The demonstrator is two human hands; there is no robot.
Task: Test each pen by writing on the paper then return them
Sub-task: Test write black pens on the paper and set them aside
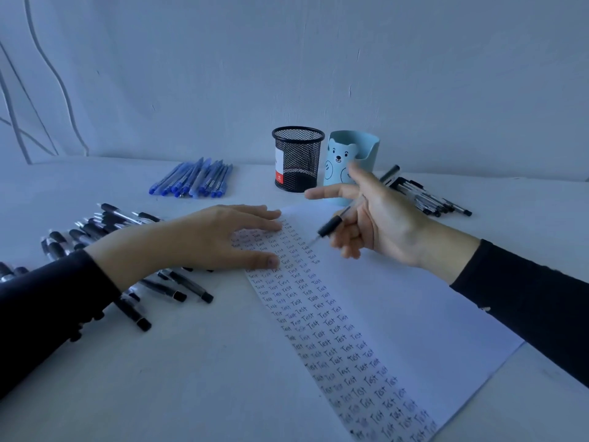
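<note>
The paper (398, 314) lies slanted on the white table (159, 378), its near corner running out of view and its left edge filled with columns of the written word "Test". The left hand (207, 237) rests flat on the far-left edge of the sheet, fingers straight and together, thumb out along the margin. The right hand (382, 224) is raised over the far part of the sheet, lower fingers curled round a black pen (330, 226), index finger stretched out leftward; the pen's tip hangs just above the paper beside the writing. Under and left of the left forearm sprawls a heap of black pens (95, 231), some touching the sleeve. Far left lies a bundle of blue pens (194, 180); far right, another black cluster (427, 196). A mesh cup (298, 157) and a bear holder (350, 154) stand side by side just beyond the sheet's far edge. Bare tabletop shows near left of the sheet.
</note>
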